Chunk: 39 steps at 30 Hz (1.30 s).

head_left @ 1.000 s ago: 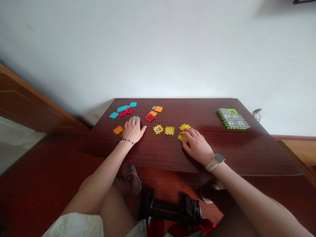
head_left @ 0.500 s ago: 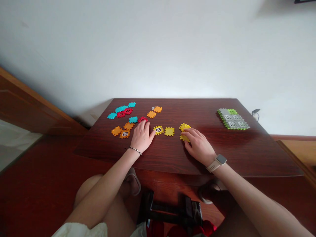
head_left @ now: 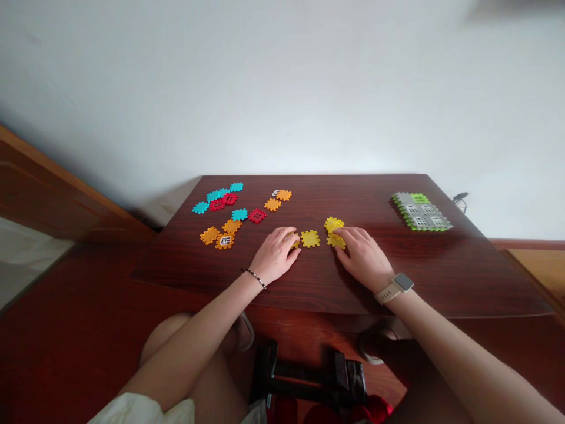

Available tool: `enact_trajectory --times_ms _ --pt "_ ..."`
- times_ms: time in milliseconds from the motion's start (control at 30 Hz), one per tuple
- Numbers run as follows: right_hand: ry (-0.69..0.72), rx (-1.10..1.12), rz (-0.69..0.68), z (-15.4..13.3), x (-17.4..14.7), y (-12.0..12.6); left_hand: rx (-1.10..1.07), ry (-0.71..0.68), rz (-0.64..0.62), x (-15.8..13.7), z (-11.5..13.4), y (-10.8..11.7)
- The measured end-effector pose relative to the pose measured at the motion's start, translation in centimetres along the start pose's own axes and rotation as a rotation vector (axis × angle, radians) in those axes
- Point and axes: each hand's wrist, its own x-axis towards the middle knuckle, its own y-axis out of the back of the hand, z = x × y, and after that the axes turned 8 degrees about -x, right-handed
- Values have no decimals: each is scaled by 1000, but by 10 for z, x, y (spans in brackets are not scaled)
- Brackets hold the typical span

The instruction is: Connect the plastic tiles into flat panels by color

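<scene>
My left hand (head_left: 276,254) is curled over a yellow interlocking tile (head_left: 296,243), gripping it; most of that tile is hidden under the fingers. Just right of it a plain yellow tile (head_left: 310,238) lies flat, untouched, between my two hands. My right hand (head_left: 365,259) has thumb and fingers closed on another yellow tile (head_left: 336,241), partly covered. A further yellow tile (head_left: 333,224) lies just behind that one, at my right fingertips; I cannot tell whether the two are joined.
Left on the dark wooden table (head_left: 424,271) lie orange tiles (head_left: 209,235), red tiles (head_left: 257,215) and turquoise tiles (head_left: 239,214). More orange tiles (head_left: 272,204) are behind my left hand. A grey and green tile stack (head_left: 421,212) sits at the right. A wall stands behind.
My left hand has moved right and closed over the yellow window tile, uncovering the red tile beside the turquoise one. My right hand stays at its yellow tile; the view shifted slightly.
</scene>
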Motion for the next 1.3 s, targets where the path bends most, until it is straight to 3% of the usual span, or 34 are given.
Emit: enact_trajectory --times_ms 433,1000,1300 --pt "-33 7 8 3 1 7 -71 -3 16 0 0 0" --pt "-32 40 15 2 2 11 3 -5 -38 1 5 4" --pt "-48 15 32 -1 3 12 -8 -10 -2 1 3 3"
